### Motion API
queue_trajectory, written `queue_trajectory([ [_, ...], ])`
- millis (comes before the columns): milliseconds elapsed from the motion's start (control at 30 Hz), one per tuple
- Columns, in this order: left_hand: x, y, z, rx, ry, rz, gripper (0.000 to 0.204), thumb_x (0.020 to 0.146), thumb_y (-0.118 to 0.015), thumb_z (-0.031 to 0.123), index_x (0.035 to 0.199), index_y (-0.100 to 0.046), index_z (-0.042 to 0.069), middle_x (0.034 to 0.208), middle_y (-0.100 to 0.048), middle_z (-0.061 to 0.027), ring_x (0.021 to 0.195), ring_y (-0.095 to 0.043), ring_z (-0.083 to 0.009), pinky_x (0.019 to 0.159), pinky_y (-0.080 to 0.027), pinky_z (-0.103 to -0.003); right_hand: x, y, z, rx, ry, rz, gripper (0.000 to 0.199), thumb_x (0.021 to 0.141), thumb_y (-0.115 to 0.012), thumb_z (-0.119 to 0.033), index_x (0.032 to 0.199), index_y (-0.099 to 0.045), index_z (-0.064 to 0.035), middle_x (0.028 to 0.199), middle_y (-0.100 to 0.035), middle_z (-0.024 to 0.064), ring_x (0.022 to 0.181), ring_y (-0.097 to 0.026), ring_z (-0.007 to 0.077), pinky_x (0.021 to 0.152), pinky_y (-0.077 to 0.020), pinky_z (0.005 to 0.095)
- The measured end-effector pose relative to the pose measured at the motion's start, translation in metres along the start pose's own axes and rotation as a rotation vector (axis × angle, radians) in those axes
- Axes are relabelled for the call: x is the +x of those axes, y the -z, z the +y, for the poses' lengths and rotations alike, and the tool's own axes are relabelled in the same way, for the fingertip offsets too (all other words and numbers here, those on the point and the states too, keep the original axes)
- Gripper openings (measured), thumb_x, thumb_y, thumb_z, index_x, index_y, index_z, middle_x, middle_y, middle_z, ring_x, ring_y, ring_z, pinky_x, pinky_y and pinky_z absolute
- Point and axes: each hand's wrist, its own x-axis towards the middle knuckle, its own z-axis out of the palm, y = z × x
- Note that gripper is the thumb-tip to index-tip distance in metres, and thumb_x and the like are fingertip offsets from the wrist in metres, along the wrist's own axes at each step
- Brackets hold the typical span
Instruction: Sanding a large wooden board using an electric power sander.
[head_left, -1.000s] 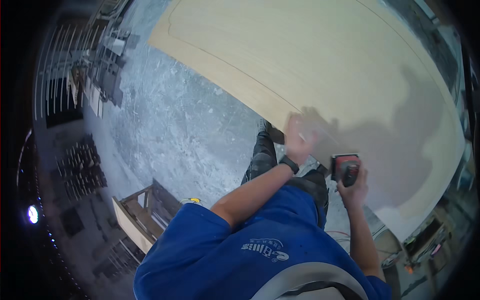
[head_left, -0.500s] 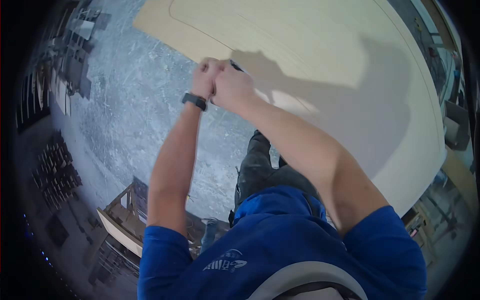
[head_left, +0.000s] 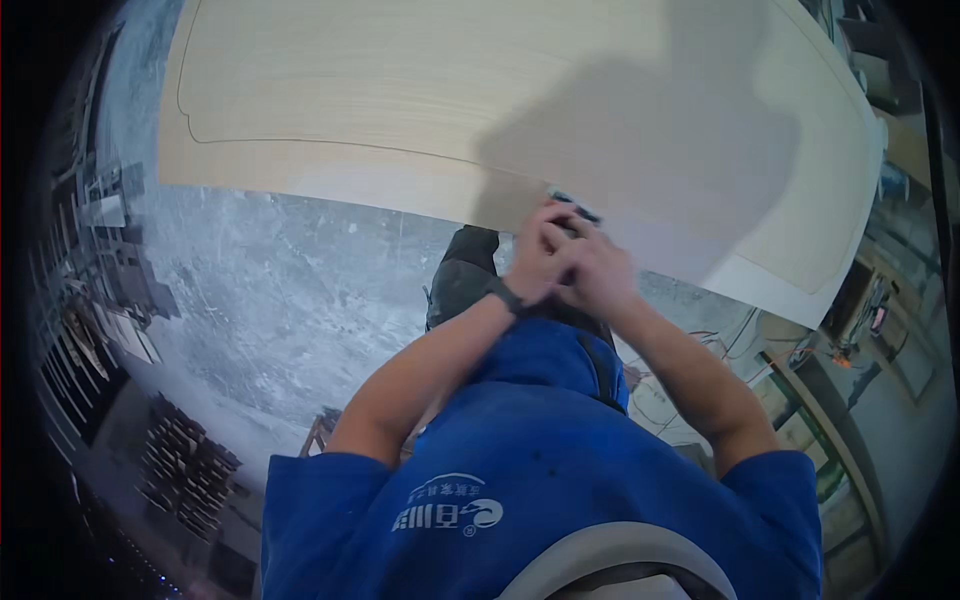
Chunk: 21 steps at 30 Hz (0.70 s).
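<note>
Along the near edge of the pale wood panel (head_left: pixel 350 100), the right hand (head_left: pixel 602 268) is apparently grasping a dark, mostly hidden hand tool (head_left: pixel 580 208), probably a sander, while the left hand (head_left: pixel 537 248) is overlapping it, its own grip impossible to tell. Smoothing is probably going on, any further stroke calling for flat, even pressure. A broad shadow (head_left: pixel 650 130) is dimming the work area, and loose cables (head_left: pixel 742 330) are trailing beyond the right forearm (head_left: pixel 690 370).

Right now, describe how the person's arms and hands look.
The left hand and right hand are ungloved. A dark wristband, possibly a watch, circles the left wrist; none shows on the right. The sleeves are short and blue.
</note>
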Motion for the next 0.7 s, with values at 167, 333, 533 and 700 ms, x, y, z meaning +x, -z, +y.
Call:
queue_trajectory([
  [167,0.022,-0.12,0.005,0.127,-0.013,-0.227,0.058,0.078,-0.082,0.031,0.122,-0.057,0.003,0.118,-0.053,-0.0189,0.109,-0.056,-0.0349,0.097,-0.047,-0.045,-0.058,0.068,0.076,-0.019,-0.125,-0.014,0.068,0.061,-0.086,-0.022,0.125,-0.067,-0.0211,0.128,-0.064,0.0103,0.11,-0.066,0.0317,0.088,-0.057,0.0426],
  [333,0.039,-0.148,0.024,0.233,0.022,-0.195,0.051,0.076,-0.079,0.036,0.107,-0.06,-0.001,0.108,-0.057,-0.0198,0.104,-0.057,-0.0351,0.091,-0.047,-0.044,-0.065,0.071,0.094,0.015,-0.148,0.142,0.069,0.062,-0.086,-0.022,0.128,-0.064,-0.0159,0.123,-0.066,0.0112,0.109,-0.067,0.0316,0.086,-0.057,0.043],
  [533,0.054,-0.025,0.059,0.262,-0.077,-0.051,0.043,0.08,-0.073,0.029,0.108,-0.061,0.0,0.101,-0.061,-0.0175,0.098,-0.061,-0.033,0.091,-0.049,-0.042,0.028,0.049,-0.012,0.048,-0.083,0.12,0.069,0.067,-0.084,-0.026,0.131,-0.061,-0.0162,0.123,-0.066,0.0134,0.111,-0.065,0.0316,0.084,-0.057,0.0426],
  [700,0.071,0.106,0.082,0.08,0.003,0.023,0.02,0.087,-0.066,0.013,0.105,-0.064,0.003,0.095,-0.068,-0.0096,0.087,-0.066,-0.0171,0.076,-0.054,-0.031,0.109,-0.006,-0.083,0.14,0.026,0.121,0.056,0.07,-0.08,-0.022,0.124,-0.066,-0.0173,0.123,-0.064,0.0152,0.111,-0.064,0.0337,0.086,-0.0557,0.0461],
])
